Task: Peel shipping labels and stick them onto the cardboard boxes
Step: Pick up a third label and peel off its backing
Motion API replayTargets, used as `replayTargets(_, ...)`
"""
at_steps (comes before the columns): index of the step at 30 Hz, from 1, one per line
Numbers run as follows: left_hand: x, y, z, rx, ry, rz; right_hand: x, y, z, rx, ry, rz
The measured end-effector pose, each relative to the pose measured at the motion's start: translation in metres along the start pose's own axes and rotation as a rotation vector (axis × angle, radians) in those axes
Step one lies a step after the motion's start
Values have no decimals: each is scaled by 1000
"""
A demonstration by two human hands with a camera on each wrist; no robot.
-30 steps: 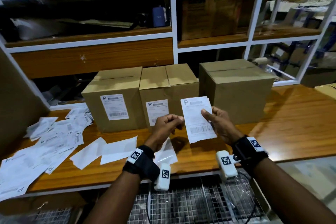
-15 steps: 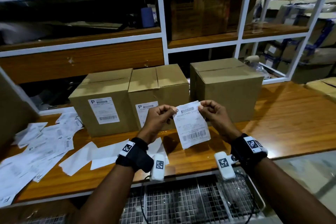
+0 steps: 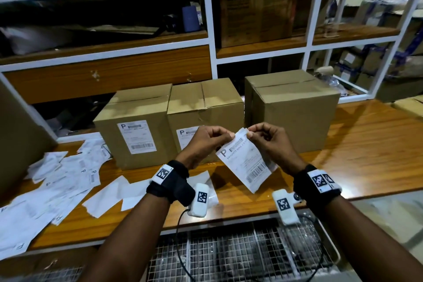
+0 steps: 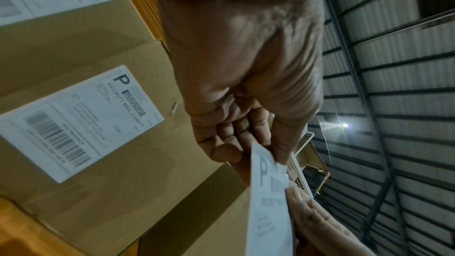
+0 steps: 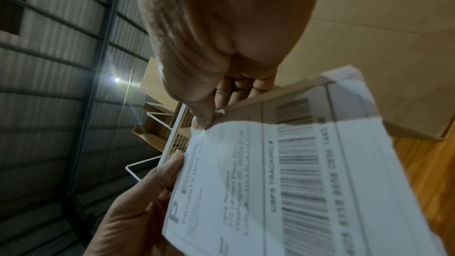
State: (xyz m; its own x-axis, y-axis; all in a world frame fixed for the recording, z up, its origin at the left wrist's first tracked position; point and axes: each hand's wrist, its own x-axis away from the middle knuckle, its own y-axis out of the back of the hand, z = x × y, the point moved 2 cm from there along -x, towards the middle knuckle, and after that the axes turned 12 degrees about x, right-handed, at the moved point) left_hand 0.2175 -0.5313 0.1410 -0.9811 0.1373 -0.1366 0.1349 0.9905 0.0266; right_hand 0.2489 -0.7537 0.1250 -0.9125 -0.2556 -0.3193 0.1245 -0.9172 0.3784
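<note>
A: Pinching one top corner each, the left hand (image 3: 207, 142) and right hand (image 3: 266, 142) hold a label (image 3: 246, 162) in the air, thumb and fingertips clamped on paper, nothing else gripped.

B: Where does the sheet sit?

A: Between the two hands, tilted, hanging down from the pinch with its barcode end lowest, above the bench (image 3: 357, 151). The right wrist view shows the right thumb on the very corner, where a thin backing appears to be lifting from the printed face.

B: How should the peel go?

A: Judging from that corner: keep the left pinch on the backing steady, draw the face away slowly along the diagonal, and keep fingertips off the glue so it lands flat without creases.

B: Materials?

A: Thin matte white paper, flexible, slightly see-through against the light, printed with a large P, "PRIORITY MAIL" and barcode. Just behind the hands stand three boxes of plain brown corrugated card, square-edged, flaps closed. The left box (image 3: 137, 121) and middle box (image 3: 206, 107) already carry labels on their near faces; the right box (image 3: 290, 107) shows none, so it looks like the next target.

B: And farther out?

A: To the left of the grip, loose sheets (image 3: 57, 181) lie scattered on the glossy wood. Behind the boxes, white-framed shelves (image 3: 210, 30).
</note>
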Motion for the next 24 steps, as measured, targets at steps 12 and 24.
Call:
replayTargets(12,5,-7,2,168,130,11,2,-6,4,77,110,16)
replayTargets(24,5,-5,-1,126,55,41,4,-5,11,56,95,88)
